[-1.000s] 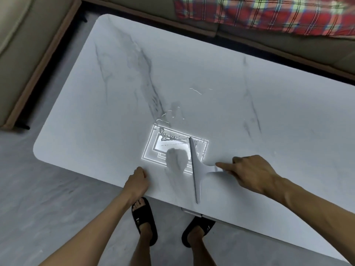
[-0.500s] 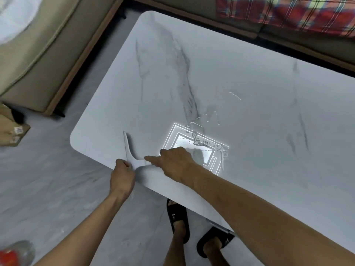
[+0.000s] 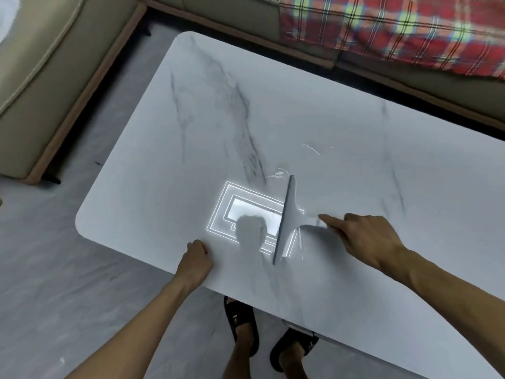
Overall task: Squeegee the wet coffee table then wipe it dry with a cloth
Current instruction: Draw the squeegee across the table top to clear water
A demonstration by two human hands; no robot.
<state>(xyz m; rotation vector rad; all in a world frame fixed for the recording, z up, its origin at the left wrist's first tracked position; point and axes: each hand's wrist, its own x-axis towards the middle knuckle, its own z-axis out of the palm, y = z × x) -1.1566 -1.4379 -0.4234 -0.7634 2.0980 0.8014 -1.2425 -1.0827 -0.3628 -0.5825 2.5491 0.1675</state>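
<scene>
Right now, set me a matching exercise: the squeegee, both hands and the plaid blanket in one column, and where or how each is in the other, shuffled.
Column one:
1. squeegee
2. left hand
3. right hand
4. plaid blanket

Column two:
a. draped on the sofa beyond the coffee table
b. holds the handle, forefinger stretched along it
c. curled, at the table's near edge
d. blade down on the tabletop

Pairs: 1-d, 2-c, 3-b, 4-a
</scene>
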